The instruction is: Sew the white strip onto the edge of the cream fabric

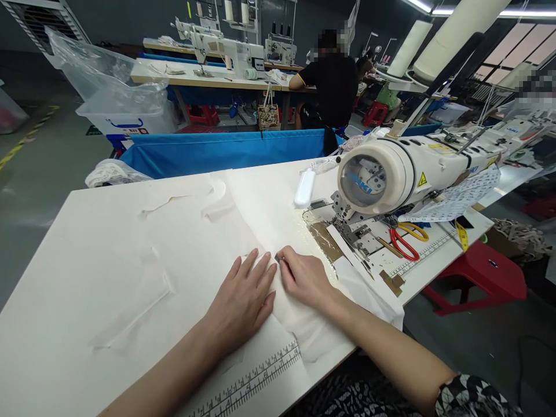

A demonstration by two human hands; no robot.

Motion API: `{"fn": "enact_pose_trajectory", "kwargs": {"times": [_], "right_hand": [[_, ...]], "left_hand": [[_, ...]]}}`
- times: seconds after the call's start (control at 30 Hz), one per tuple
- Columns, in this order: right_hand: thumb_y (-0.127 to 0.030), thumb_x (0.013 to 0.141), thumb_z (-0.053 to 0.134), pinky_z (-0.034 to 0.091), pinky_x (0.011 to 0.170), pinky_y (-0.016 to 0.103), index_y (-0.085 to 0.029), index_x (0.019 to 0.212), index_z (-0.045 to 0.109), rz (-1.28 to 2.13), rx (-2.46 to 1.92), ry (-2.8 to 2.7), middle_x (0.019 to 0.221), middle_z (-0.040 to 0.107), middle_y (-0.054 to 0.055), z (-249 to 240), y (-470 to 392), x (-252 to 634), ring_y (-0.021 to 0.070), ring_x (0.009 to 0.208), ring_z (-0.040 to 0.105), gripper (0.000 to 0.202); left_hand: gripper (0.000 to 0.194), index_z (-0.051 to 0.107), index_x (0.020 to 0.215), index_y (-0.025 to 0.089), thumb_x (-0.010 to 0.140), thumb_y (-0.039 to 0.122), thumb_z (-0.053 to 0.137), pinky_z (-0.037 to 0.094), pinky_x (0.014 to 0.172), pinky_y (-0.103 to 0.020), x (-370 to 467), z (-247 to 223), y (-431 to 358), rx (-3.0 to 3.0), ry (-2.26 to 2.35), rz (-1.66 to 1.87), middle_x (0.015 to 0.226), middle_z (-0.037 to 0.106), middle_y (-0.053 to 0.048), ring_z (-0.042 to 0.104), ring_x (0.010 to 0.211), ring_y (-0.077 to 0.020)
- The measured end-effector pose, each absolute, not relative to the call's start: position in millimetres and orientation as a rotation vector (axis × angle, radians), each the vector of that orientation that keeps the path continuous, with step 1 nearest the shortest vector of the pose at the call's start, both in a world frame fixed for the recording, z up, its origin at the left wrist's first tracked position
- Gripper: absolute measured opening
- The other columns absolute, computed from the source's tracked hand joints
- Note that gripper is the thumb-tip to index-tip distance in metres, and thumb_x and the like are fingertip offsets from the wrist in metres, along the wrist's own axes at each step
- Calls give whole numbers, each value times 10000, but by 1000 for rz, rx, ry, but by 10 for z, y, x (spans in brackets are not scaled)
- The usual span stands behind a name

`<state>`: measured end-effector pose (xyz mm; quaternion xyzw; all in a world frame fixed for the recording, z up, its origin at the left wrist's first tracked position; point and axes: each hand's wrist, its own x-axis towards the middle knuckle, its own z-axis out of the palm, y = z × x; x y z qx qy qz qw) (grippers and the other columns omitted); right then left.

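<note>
White fabric (245, 214) lies over the white sewing table in front of me. My left hand (243, 295) rests on it palm down, fingers stretched out. Close beside its fingertips, my right hand (304, 275) is closed in a pinch. A small dark metal piece (278, 258) sticks out between its thumb and forefinger, its tip at the fabric; its exact kind is hidden by the fingers. More white cloth (369, 295) spreads under my right forearm to the table's edge. Below my left hand, a printed ruler scale (264, 379) runs along the table.
A white sewing machine (377, 174) stands at the right. Near its base lie red-handled scissors (403, 246), yellow-handled scissors (414, 231) and a white oblong object (304, 188). A red stool (482, 278) is at the right. Behind the blue cloth trough (226, 152), a person (334, 81) sits working.
</note>
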<state>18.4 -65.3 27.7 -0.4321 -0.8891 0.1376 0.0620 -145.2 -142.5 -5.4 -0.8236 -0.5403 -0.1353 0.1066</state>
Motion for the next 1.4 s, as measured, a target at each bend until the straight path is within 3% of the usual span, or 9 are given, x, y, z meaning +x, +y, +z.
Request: {"fn": "enact_pose_trajectory", "kwargs": {"times": [0.33, 0.47, 0.77, 1.0, 1.4], "right_hand": [[-164, 903, 479, 242, 534, 303, -185, 951, 560, 439, -1222, -2747, 755, 725, 48, 317, -708, 335, 209, 623, 632, 97], [-169, 920, 457, 297, 543, 273, -213, 890, 533, 540, -1208, -2691, 676, 668, -3, 341, -760, 615, 177, 589, 599, 92], [-182, 983, 385, 406, 641, 269, -202, 1047, 507, 597, -1283, -2513, 804, 708, 16, 259, -782, 543, 191, 718, 662, 139], [-193, 998, 384, 378, 606, 272, -197, 1074, 524, 545, -1263, -2589, 836, 730, 20, 257, -850, 538, 194, 708, 677, 159], [-193, 978, 402, 276, 540, 289, -186, 1013, 535, 474, -1231, -2732, 801, 721, 34, 265, -826, 515, 188, 652, 640, 138]], "left_hand": [[456, 557, 1347, 125, 976, 312, 367, 422, 1047, -540, -1448, -59, -1438, -2425, -1601, -365, 1449, 515, -136, 428, 1361, -377], [446, 567, 1331, 116, 966, 287, 376, 441, 1025, -543, -1442, -35, -1440, -2425, -1595, -366, 1431, 531, -143, 440, 1350, -383], [414, 542, 1313, 78, 989, 222, 328, 387, 1106, -522, -1408, -2, -1440, -2471, -1509, -444, 1398, 560, -150, 508, 1309, -276], [405, 559, 1317, 112, 954, 207, 405, 429, 1077, -530, -1418, 18, -1461, -2580, -1456, -451, 1414, 517, -206, 455, 1357, -345], [411, 564, 1329, 148, 955, 225, 412, 436, 1066, -567, -1417, 22, -1485, -2611, -1473, -420, 1439, 474, -228, 439, 1367, -372]]}}
